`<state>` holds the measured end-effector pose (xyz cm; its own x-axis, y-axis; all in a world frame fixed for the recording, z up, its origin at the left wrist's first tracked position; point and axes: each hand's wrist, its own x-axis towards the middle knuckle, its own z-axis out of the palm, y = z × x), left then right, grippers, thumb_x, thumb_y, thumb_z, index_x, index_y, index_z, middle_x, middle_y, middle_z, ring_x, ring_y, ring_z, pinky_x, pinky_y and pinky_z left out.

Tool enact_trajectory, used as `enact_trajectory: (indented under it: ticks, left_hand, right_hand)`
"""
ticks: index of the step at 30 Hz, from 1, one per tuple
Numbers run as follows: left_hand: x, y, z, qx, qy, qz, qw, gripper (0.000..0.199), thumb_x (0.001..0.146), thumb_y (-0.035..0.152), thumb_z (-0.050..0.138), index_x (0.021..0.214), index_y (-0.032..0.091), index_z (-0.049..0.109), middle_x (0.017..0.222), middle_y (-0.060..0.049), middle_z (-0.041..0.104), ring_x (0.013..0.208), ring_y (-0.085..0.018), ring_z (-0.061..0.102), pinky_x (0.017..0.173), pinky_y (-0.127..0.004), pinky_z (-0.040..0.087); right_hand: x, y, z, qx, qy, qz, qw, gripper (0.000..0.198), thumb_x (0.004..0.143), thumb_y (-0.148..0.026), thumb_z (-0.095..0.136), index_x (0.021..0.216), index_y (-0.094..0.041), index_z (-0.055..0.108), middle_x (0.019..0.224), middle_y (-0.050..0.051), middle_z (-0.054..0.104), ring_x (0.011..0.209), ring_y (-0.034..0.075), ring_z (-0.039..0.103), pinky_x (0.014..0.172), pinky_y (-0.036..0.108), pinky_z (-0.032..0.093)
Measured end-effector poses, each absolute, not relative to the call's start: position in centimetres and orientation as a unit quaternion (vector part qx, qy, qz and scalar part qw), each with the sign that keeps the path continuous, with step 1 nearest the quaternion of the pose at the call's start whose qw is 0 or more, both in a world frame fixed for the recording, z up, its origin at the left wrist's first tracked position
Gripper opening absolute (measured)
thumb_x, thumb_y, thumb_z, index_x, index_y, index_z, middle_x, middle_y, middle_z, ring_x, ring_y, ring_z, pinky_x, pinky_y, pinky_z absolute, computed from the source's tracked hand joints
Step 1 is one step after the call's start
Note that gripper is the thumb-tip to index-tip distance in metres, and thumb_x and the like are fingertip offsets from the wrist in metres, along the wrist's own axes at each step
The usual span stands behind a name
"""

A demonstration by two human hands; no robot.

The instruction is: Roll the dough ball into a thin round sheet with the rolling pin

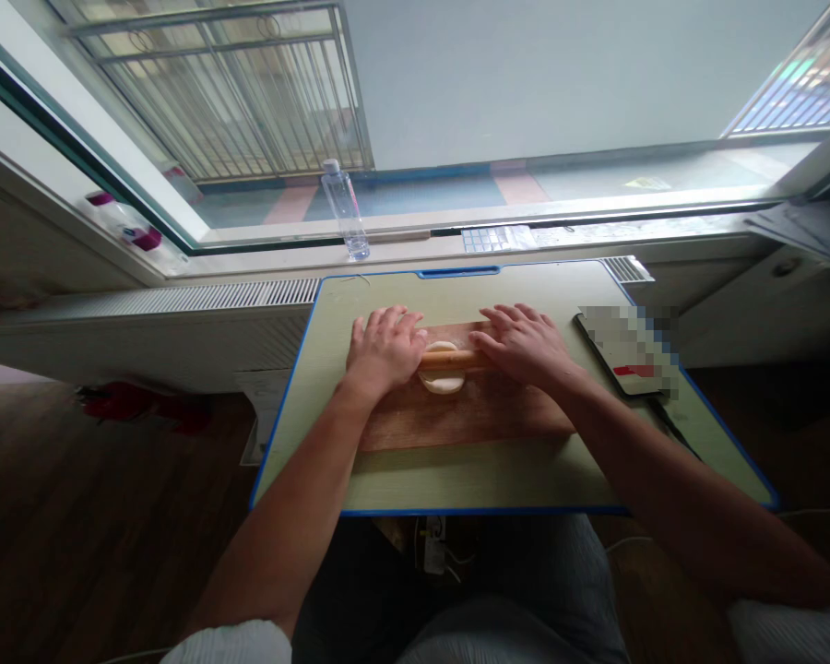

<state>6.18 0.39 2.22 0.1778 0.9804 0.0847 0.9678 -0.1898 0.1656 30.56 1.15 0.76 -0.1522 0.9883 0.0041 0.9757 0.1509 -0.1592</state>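
A short wooden rolling pin (451, 361) lies across a round, pale piece of dough (444, 383), whose edges show on both sides of it. The dough rests on a floured wooden board (449, 424). Over the pin's left end is my left hand (385, 346), which covers that end with its palm down. My right hand (522, 339) presses on the other end the same way, thumb toward the middle. Both ends of the pin are hidden under the hands.
The board sits on a small pale table (470, 484) with a blue edge. On its right lies a tablet or phone (619, 355) with a cable (674, 429). A clear bottle (346, 210) stands on the windowsill, and a white radiator (249, 295) is behind the table.
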Motion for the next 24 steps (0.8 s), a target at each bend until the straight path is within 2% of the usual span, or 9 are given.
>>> enact_trajectory:
  ticks: [7,18,24]
  left_hand:
    - [6.2,-0.5,1.8,0.767,0.634,0.099,0.016,0.048,0.113,0.046,0.046,0.152,0.033,0.07,0.168,-0.007,0.061,0.156,-0.031,0.052,0.135,-0.059,0.034]
    - [6.3,-1.9,1.2,0.768,0.629,0.117,-0.018,0.047,0.113,0.044,0.047,0.15,0.03,0.073,0.164,-0.009,0.065,0.153,-0.033,0.055,0.133,-0.062,0.036]
    - [6.2,-2.7,1.0,0.771,0.623,0.13,-0.032,0.046,0.112,0.043,0.047,0.148,0.029,0.074,0.163,-0.01,0.066,0.152,-0.034,0.055,0.132,-0.062,0.036]
  right_hand:
    - [30.5,0.2,0.6,-0.651,-0.754,0.053,0.066,0.07,0.111,-0.064,0.041,0.168,-0.026,0.056,0.175,0.007,0.053,0.163,0.037,0.04,0.132,0.059,0.034]
    - [30.6,-1.5,0.2,-0.635,-0.766,0.005,0.101,0.064,0.113,-0.058,0.042,0.163,-0.022,0.061,0.17,0.01,0.059,0.159,0.038,0.046,0.128,0.059,0.037]
    - [30.7,-2.4,-0.3,-0.633,-0.765,-0.011,0.121,0.063,0.114,-0.06,0.042,0.159,-0.022,0.065,0.167,0.009,0.062,0.158,0.038,0.047,0.128,0.059,0.036]
